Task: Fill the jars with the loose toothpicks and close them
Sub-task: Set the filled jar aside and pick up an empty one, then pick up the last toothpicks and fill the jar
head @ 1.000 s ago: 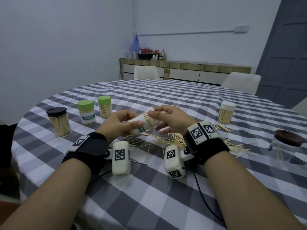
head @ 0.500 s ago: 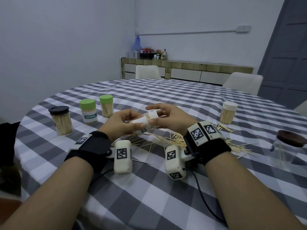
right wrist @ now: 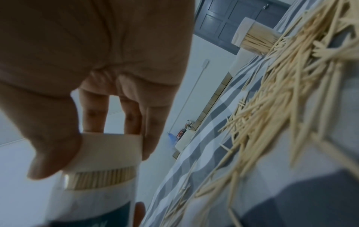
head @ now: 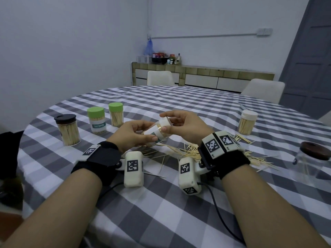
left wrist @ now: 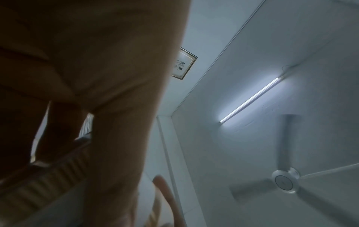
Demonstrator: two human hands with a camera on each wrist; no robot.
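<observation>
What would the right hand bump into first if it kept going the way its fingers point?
Probably nothing new: the right hand already grips the white lid on the tilted jar; the left hand lies just beyond.

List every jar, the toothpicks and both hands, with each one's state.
Held jar: tilted, full, lid on.
Black-lid jar: closed.
Two green-lid jars: closed.
White-lid jar: closed.
Brown-lid jar: closed.
Loose toothpicks: scattered.
Left hand: holding jar.
Right hand: gripping lid.

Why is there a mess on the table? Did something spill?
Yes. Loose toothpicks lie scattered across the checked tablecloth, beneath the hands and beside the white-lidded jar. Other jars stand upright and closed.
</observation>
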